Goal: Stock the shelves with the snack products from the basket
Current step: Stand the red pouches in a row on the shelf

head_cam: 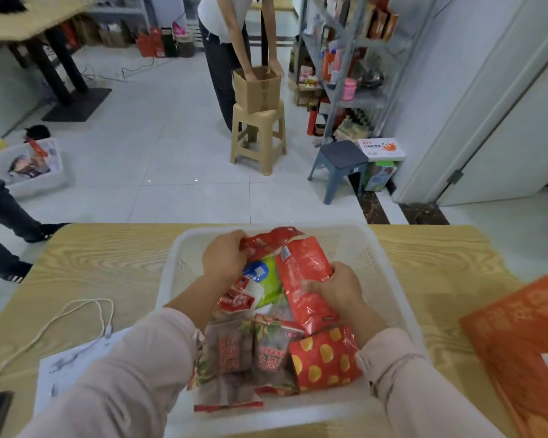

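A white plastic basket (pixel 380 257) sits on the wooden table (pixel 108 263) in front of me, filled with several snack packets. My left hand (pixel 225 257) grips the top edge of a crumpled red packet (pixel 269 240) at the basket's far side. My right hand (pixel 337 287) holds a larger red bag (pixel 304 267) by its right edge. Between them lies a green and blue packet (pixel 268 279). Nearer me lie brown date packets (pixel 234 352) and a red bag with yellow dots (pixel 326 358). A metal shelf rack (pixel 348 58) with goods stands at the far right.
An orange bag (pixel 525 343) lies on the table's right side; a white cable (pixel 76 317) and paper (pixel 73 368) lie on the left. Across the floor a person bends over a cardboard box (pixel 257 88) on a beige stool (pixel 260 134). A grey stool (pixel 339 167) stands by the rack.
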